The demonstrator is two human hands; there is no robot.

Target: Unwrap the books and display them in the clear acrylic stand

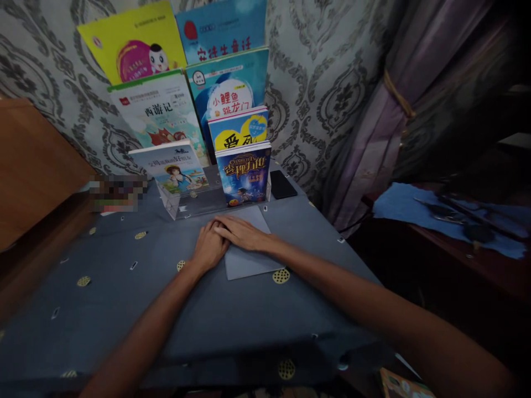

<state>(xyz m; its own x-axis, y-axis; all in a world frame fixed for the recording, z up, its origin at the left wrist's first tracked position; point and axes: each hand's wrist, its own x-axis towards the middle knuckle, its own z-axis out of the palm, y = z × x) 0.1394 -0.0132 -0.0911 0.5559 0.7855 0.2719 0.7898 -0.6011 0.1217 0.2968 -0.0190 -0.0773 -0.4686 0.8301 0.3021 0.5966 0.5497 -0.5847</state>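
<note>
My right hand (243, 232) lies with its fingers stretched across my left hand (209, 246), the two touching. The left hand rests low over the table with its fingers partly covered; neither hand shows a thing held. Partly beneath the right hand is a flat, pale grey rectangular sheet or thin booklet (249, 265). Just beyond the hands stands a clear plastic book rack (199, 207). At its front, a dark blue book (244, 174) stands on the right and a white book with a girl in a hat (176, 168) on the left.
More upright books rise behind, among them a yellow one (133, 41) and a blue one (232, 83). A black phone-like slab (283, 184) lies right of the rack. A wooden panel (33, 166) borders the left; a blue cloth (415, 213) covers a side surface at right.
</note>
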